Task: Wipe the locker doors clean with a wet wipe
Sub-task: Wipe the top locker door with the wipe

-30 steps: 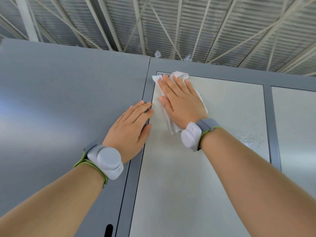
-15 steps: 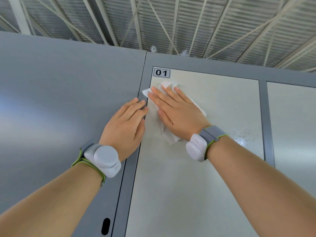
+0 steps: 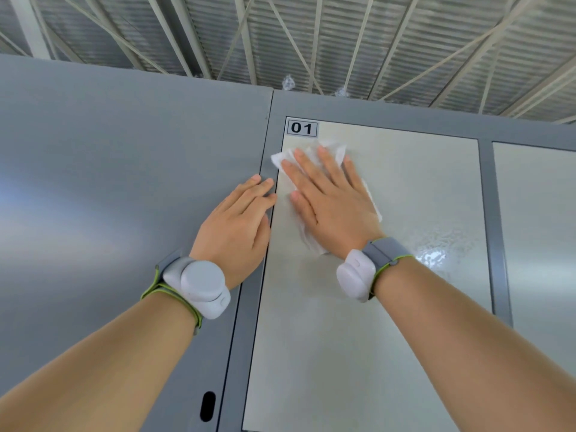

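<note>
The wet wipe (image 3: 308, 241) lies flat against the upper left part of the pale locker door (image 3: 358, 353). It is pinned there by the right grip (image 3: 336, 210), whose fingers are straight and spread. The palm presses the cloth and nothing is curled round it. Crumpled wipe shows above the fingertips and below the heel of the palm.

The wipe's left corner reaches the door's left edge and just laps onto the grey frame (image 3: 249, 332). Its top edge sits just below the "01" label (image 3: 301, 128), close to the door's top edge. To the right and below, the door is bare and open as far as the grey post (image 3: 495, 244) and the neighbouring door (image 3: 536, 229). A wet sheen (image 3: 436, 254) shines right of the wrist.

The left grip (image 3: 237, 232) rests flat with its fingers straight and together, and it holds nothing. It lies across the seam between the frame and the grey side panel (image 3: 109, 198), with its fingertips near the wipe's corner. Each wrist wears a white device on a band. A dark slot (image 3: 207, 406) sits low on the panel.

A second ago the wipe and fingers covered the label in the top corner. Now the label is uncovered and the right grip is lower on the door. The left grip has kept its place on the seam.
</note>
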`<action>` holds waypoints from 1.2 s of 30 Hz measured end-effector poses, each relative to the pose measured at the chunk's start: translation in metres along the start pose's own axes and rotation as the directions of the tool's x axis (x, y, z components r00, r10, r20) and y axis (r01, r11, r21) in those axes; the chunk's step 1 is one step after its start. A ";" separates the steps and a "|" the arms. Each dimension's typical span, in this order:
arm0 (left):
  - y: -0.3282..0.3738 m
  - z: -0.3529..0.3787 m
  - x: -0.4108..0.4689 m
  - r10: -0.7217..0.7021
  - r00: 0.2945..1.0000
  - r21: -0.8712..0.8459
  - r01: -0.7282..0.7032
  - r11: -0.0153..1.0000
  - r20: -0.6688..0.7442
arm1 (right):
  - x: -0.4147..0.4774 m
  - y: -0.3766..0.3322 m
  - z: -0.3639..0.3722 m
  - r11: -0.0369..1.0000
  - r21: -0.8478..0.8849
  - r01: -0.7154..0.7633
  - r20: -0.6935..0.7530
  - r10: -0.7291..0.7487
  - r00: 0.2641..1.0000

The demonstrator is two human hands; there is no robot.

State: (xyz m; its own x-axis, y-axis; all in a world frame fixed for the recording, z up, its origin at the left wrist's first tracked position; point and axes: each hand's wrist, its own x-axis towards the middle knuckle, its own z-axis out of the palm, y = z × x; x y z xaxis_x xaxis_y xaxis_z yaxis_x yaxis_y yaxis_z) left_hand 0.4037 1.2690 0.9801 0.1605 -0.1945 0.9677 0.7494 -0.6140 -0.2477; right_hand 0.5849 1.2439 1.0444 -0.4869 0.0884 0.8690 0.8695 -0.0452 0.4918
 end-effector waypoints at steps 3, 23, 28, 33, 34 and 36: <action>-0.002 -0.002 0.000 -0.006 1.000 -0.022 0.005 1.000 -0.001 | -0.014 -0.008 0.007 0.999 -0.006 0.052 -0.058 -0.052 0.997; 0.000 0.004 0.000 0.000 0.996 -0.011 -0.002 1.000 -0.094 | -0.019 -0.019 0.007 0.995 0.049 -0.082 -0.084 0.086 0.993; 0.002 0.003 0.001 0.018 0.995 0.041 -0.015 0.999 -0.098 | -0.020 -0.015 0.007 0.998 0.036 -0.047 -0.090 0.050 0.995; 0.003 0.003 0.001 0.025 0.995 0.065 -0.019 0.998 -0.097 | -0.029 0.010 0.002 0.983 0.017 -0.182 -0.038 0.182 0.982; 0.004 0.003 0.001 0.020 0.995 0.070 -0.013 0.997 -0.095 | -0.031 0.017 0.000 0.974 0.028 -0.226 -0.026 0.227 0.974; 0.005 0.004 0.001 0.000 0.996 0.072 0.007 0.997 -0.091 | -0.033 0.024 -0.003 0.955 0.053 -0.293 -0.006 0.293 0.956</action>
State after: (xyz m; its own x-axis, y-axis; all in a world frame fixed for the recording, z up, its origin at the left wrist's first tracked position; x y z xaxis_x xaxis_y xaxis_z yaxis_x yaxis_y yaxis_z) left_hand 0.4105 1.2690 0.9796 0.1015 -0.2630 0.9595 0.7950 -0.5583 -0.2371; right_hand 0.6216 1.2364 1.0273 -0.2109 0.0654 0.9753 0.9770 -0.0167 0.2124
